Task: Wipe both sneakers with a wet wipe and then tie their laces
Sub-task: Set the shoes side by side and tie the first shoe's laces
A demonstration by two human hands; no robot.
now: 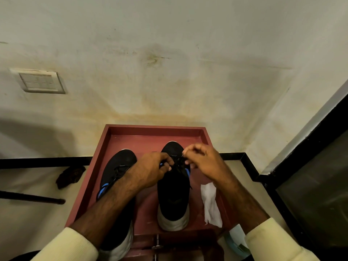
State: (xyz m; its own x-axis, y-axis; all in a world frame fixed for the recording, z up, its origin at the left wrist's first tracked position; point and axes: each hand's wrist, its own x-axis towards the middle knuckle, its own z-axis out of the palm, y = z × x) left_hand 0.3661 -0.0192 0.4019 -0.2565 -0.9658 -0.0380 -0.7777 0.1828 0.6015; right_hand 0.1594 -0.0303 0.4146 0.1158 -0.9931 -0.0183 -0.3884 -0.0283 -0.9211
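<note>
— What are the hands doing?
— The left hand has its fingers curled and pinches the laces between thumb and fingertips. The right hand is curled too, pinching a lace end just across from it. The two hands are near each other but apart.

— And the shoe?
— The right sneaker lies directly beneath both hands, with its toe pointing away from the person and its white heel back towards the wrists. The laces sit between the two sets of fingertips.

— The other one?
— The left sneaker lies under the left forearm, beside the first, toe away as well. Whether its laces are tied cannot be told.

— The wipe?
— The wipe lies rumpled below the right wrist, just beside the right sneaker.

— What holds it all?
— A red tray, whose rim runs round the sneakers and the wipe. Out past the left hand, a dark rag and a stick lie on the floor. Beyond them a switch plate sits on the wall. By the right sleeve a pale blue packet is partly hidden.
</note>
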